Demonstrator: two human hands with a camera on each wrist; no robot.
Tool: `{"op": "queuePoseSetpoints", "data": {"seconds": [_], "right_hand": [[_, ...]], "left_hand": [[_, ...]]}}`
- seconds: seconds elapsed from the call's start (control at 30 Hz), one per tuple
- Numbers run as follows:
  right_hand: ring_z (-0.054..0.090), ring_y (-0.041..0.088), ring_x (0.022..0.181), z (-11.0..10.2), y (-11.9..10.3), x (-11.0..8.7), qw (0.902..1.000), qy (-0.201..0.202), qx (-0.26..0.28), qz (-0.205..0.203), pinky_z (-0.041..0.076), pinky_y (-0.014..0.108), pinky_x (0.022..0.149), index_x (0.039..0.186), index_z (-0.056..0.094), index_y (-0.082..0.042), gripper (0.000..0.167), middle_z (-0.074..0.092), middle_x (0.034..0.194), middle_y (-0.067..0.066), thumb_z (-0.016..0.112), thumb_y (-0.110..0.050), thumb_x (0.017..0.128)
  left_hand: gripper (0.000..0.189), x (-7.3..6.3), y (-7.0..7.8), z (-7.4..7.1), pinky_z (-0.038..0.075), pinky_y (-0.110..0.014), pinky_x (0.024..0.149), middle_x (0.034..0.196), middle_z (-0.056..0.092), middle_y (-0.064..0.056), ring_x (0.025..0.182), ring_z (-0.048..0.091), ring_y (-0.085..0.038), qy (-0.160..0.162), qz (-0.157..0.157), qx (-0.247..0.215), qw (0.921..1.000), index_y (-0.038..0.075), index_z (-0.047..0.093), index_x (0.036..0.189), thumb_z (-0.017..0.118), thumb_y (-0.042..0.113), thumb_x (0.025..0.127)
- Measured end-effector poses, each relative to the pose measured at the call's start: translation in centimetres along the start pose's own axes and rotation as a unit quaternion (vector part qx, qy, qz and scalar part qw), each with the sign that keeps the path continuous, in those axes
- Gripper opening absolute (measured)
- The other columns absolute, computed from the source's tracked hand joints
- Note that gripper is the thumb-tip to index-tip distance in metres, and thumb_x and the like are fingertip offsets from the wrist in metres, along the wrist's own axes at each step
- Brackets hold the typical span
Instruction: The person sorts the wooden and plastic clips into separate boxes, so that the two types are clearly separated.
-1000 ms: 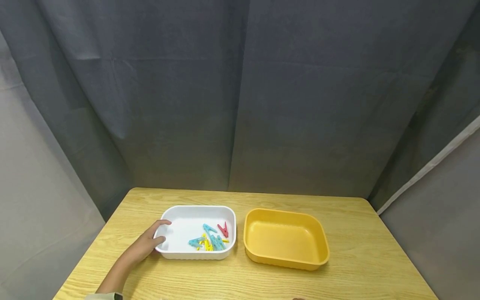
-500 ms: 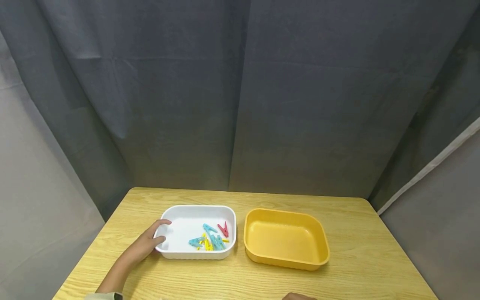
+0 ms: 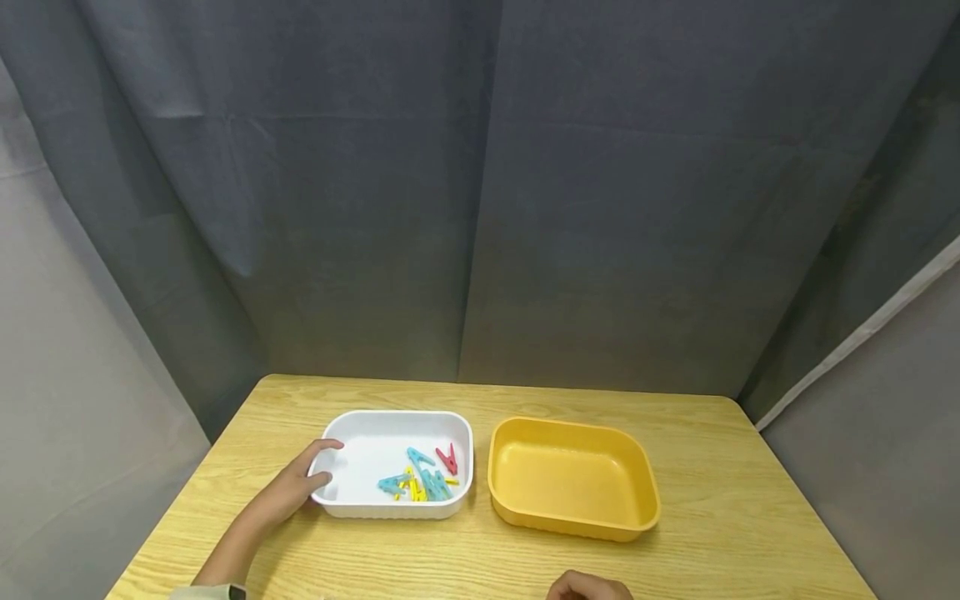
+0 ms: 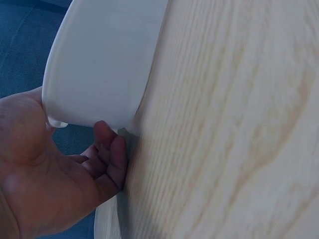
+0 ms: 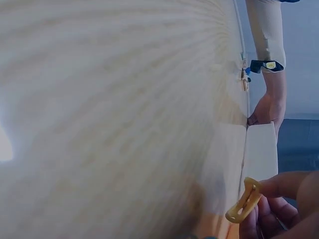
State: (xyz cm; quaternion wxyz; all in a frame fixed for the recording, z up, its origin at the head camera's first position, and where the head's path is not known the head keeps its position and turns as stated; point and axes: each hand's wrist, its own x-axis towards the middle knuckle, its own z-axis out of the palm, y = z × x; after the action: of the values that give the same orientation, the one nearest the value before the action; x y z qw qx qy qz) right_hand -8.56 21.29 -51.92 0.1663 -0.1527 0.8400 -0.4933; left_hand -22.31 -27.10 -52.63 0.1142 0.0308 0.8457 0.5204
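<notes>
My left hand (image 3: 288,487) grips the left end of a white plastic bin (image 3: 390,512), thumb and a finger over the rim. In the left wrist view its other fingers (image 4: 117,154) curl against the outside of the bin's wall. Inside the bin lie several clothespins, light blue (image 3: 435,483), yellow (image 3: 416,492) and one red (image 3: 448,460), gathered toward the right side. My right hand (image 3: 588,586) shows partly at the bottom edge of the head view. In the right wrist view it pinches a yellow clothespin (image 5: 244,201) between thumb and fingers.
A yellow-orange bin (image 3: 573,527) stands to the right of the white one, with a narrow gap between them. Both sit on a wood-grain table (image 3: 720,500). Grey curtains (image 3: 480,208) hang behind and at both sides. Small coloured pieces (image 5: 245,74) lie near the left forearm.
My right hand has come into the head view from the bottom edge, moving forward and slightly left. The left hand and both bins have stayed in place.
</notes>
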Motion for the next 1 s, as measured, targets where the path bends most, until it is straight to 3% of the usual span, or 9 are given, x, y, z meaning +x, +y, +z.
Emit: {"op": "queuePoseSetpoints", "data": {"seconds": [0.17, 0.47, 0.73, 1.0], "right_hand": [[0.058, 0.000, 0.071, 0.0, -0.8, 0.9, 0.9999, 0.004, -0.007, -0.007, 0.048, 0.020, 0.065, 0.093, 0.073, -0.011, 0.010, 0.068, 0.081, -0.010, 0.077, -0.020, 0.090], [0.060, -0.002, 0.076, 0.2, -1.8, 2.6, 0.9948, 0.029, -0.004, -0.098, 0.055, 0.023, 0.069, 0.096, 0.073, -0.005, 0.010, 0.073, 0.089, -0.003, 0.078, -0.008, 0.088], [0.062, 0.001, 0.082, 0.5, -3.5, 4.2, 0.9945, 0.047, -0.020, -0.091, 0.057, 0.023, 0.075, 0.097, 0.072, -0.006, 0.014, 0.072, 0.094, -0.001, 0.079, -0.002, 0.086], [0.064, 0.005, 0.082, 0.7, -5.0, 6.3, 0.9915, 0.078, -0.014, -0.103, 0.057, 0.023, 0.076, 0.098, 0.072, -0.008, 0.016, 0.074, 0.097, 0.007, 0.076, 0.002, 0.086]], "left_hand": [[0.051, 0.1, -0.2, 0.0, 0.050, -0.037, 0.088, 0.164, 0.019, -0.030, 0.126, 0.046, -0.040, 0.000, 0.001, 0.002, 1.0000, 0.013, 0.043, 0.149, 0.054, 0.004, 0.101], [0.051, 0.1, -0.2, 0.0, 0.054, -0.034, 0.075, 0.162, 0.020, -0.030, 0.097, 0.062, -0.028, -0.004, -0.005, -0.021, 0.9998, 0.012, 0.042, 0.150, 0.052, 0.003, 0.101], [0.051, 0.2, -0.1, 0.0, 0.052, -0.035, 0.077, 0.162, 0.020, -0.031, 0.102, 0.061, -0.029, -0.005, -0.003, -0.018, 0.9998, 0.012, 0.042, 0.150, 0.053, 0.003, 0.101], [0.052, 0.1, -0.2, 0.0, 0.054, -0.034, 0.074, 0.162, 0.021, -0.028, 0.095, 0.063, -0.028, 0.000, -0.017, -0.024, 0.9996, 0.014, 0.042, 0.150, 0.053, 0.003, 0.100]]}}
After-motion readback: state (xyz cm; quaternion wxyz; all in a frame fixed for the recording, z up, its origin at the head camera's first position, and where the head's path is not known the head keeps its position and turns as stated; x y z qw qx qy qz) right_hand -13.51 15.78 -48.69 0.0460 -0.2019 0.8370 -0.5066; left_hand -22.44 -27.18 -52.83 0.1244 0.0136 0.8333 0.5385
